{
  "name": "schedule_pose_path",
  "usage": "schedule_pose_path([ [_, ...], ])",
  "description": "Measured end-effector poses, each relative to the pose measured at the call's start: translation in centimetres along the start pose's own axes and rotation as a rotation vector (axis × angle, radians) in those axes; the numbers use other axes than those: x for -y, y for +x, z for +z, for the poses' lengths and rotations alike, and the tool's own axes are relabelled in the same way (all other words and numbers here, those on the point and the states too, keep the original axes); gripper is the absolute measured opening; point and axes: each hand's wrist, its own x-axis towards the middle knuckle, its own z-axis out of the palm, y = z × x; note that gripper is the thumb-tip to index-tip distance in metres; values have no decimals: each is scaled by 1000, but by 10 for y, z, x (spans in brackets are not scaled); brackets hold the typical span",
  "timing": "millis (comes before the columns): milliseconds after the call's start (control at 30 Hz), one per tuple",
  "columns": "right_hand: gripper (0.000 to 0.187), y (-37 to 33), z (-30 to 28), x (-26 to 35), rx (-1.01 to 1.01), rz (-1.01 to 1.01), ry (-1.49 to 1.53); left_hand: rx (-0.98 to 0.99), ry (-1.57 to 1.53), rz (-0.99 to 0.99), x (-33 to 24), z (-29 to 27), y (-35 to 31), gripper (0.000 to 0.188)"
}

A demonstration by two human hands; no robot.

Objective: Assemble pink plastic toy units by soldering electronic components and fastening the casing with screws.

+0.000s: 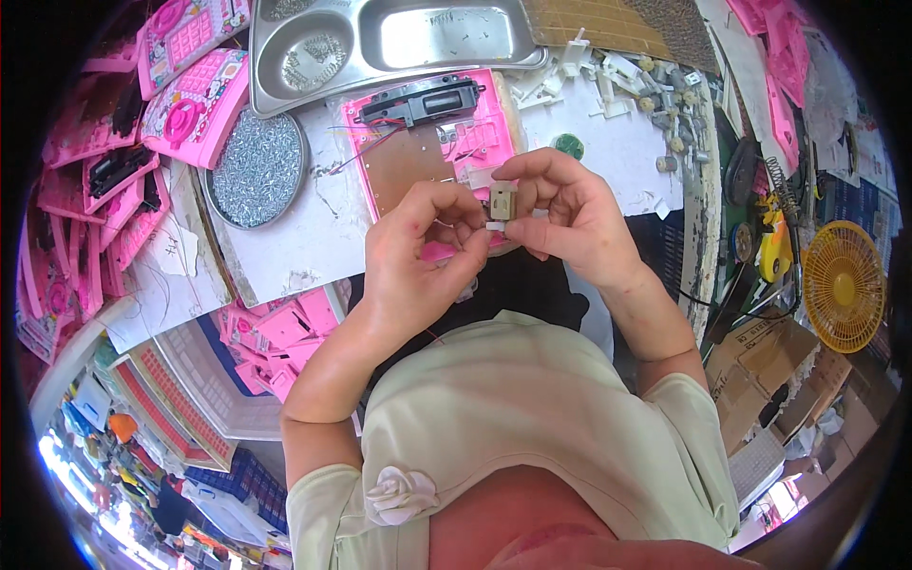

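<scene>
My right hand point(568, 214) grips a small boxy motor point(503, 201) with a tan metal face between thumb and fingertips. From the other side my left hand point(429, 226) pinches at the motor's near end, where a small white plastic piece point(495, 226) shows; the fingers partly hide it. Just beyond both hands lies an open pink plastic casing point(496, 119). A black speaker unit point(418, 101) sits across its far part, with thin coloured wires trailing left. A brown board point(404, 169) covers its left side.
A round dish of screws point(255, 171) and a steel compartment tray point(366, 57) stand at left and back. White plastic parts point(617, 76) and several small motors point(679, 123) lie at right. Pink casings point(104, 209) are piled left. A yellow fan point(843, 285) is far right.
</scene>
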Motion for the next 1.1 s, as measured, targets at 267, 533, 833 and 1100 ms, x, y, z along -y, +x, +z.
schedule_pose_path([
  [267,46,-4,10,-14,-132,-313,-388,-24,-14,80,0,-1,-2,27],
  [533,35,2,3,9,66,-189,-540,-10,362,560,-1,-15,4,31],
  [833,39,11,2,-1,113,-784,-737,29,232,411,0,-22,0,31],
  [1100,41,11,-6,-8,134,-820,-750,-36,227,386,5,-20,-3,24],
])
